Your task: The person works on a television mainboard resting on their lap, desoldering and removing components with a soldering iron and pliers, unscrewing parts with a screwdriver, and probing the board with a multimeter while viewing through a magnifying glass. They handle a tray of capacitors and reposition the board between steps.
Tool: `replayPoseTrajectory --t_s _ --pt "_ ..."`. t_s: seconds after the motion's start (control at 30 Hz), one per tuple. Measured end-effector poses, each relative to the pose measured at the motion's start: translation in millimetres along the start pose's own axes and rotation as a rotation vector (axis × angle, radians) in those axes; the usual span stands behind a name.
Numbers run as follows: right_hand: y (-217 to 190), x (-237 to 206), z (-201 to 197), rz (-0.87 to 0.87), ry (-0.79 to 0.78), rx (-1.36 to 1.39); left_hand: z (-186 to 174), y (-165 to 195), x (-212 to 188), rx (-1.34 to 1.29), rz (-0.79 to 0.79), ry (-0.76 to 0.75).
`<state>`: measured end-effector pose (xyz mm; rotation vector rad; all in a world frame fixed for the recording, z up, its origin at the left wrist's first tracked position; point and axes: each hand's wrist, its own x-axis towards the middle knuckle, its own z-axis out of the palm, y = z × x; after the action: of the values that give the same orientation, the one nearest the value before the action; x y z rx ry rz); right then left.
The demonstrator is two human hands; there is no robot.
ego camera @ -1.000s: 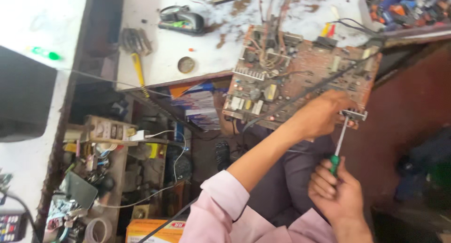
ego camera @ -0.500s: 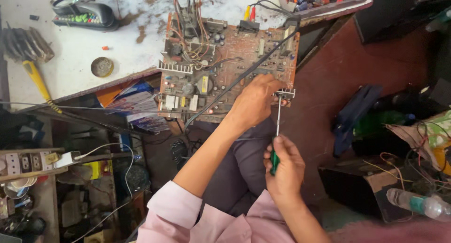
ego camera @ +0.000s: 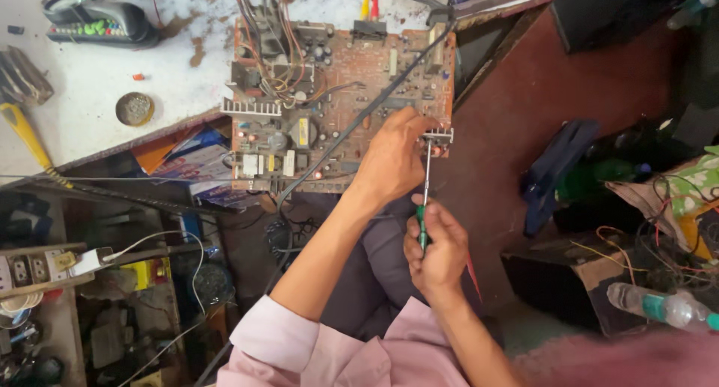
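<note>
Nearest, the right hand (ego camera: 438, 245) has its fingers wrapped shut round the green handle of a screwdriver (ego camera: 425, 200) whose shaft rises to a small metal bracket (ego camera: 438, 138) at the near right corner of the brown circuit board (ego camera: 337, 102); the left hand (ego camera: 393, 159) pinches that bracket and steadies the board. The step looks like driving a screw there, so the next turn calls for keeping the tip seated. The board overhangs the near edge of a stained white counter (ego camera: 90, 80), with a round tin (ego camera: 135, 108) to the board's left and dark red floor (ego camera: 524, 110) to its right.
</note>
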<state>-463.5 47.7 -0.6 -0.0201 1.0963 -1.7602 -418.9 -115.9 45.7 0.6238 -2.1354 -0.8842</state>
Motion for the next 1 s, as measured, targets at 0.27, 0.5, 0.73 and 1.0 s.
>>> replayPoseTrajectory --t_s 0.27,0.5,0.73,1.0 --pt "-22 11 -25 0.440 -0.453 0.610 0 6 2 0.051 -0.067 -0.027" --pt "-59 -4 -46 0.281 -0.661 0.392 -5 17 12 0.172 -0.053 0.024" --pt "-63 95 -71 -0.035 -0.170 0.086 24 45 42 0.531 -0.230 0.082" --pt "-63 138 -14 -0.020 -0.314 0.151 56 59 78 1.002 -0.401 0.124"
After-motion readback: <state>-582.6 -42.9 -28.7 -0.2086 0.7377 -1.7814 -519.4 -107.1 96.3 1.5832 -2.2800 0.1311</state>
